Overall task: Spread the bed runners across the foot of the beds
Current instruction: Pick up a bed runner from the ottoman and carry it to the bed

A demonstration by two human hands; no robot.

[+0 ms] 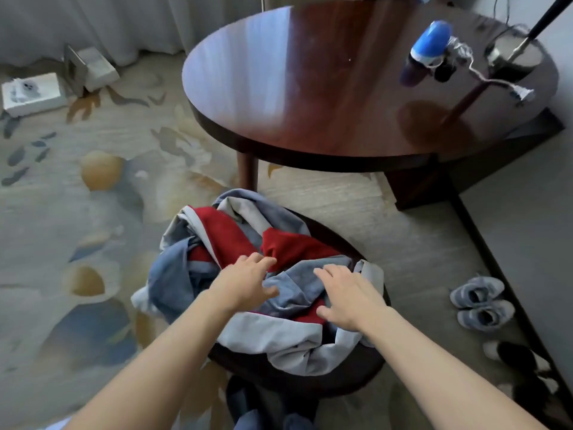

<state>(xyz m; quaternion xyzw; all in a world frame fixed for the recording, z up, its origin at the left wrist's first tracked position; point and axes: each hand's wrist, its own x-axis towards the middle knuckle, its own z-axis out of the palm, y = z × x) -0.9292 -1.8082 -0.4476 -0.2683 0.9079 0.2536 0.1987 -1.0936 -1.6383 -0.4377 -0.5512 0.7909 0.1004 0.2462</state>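
Note:
Crumpled bed runners [245,240] in red, blue-grey and pale grey lie heaped on a low dark round stool [310,377] in front of me. Part of the cloth hangs over the stool's left side toward the carpet. My left hand [245,282] rests on top of the heap, fingers spread, fingertips at a red fold. My right hand [347,294] lies flat on the blue-grey cloth just to the right, fingers apart. Neither hand has closed on the fabric. No bed is in view.
A round dark wooden table [310,97] stands just beyond the stool, with a blue bottle [429,41], a cable and a lamp base [513,55] on it. Grey shoes [480,302] lie at right by a dark skirting. White boxes [31,93] sit far left on patterned carpet.

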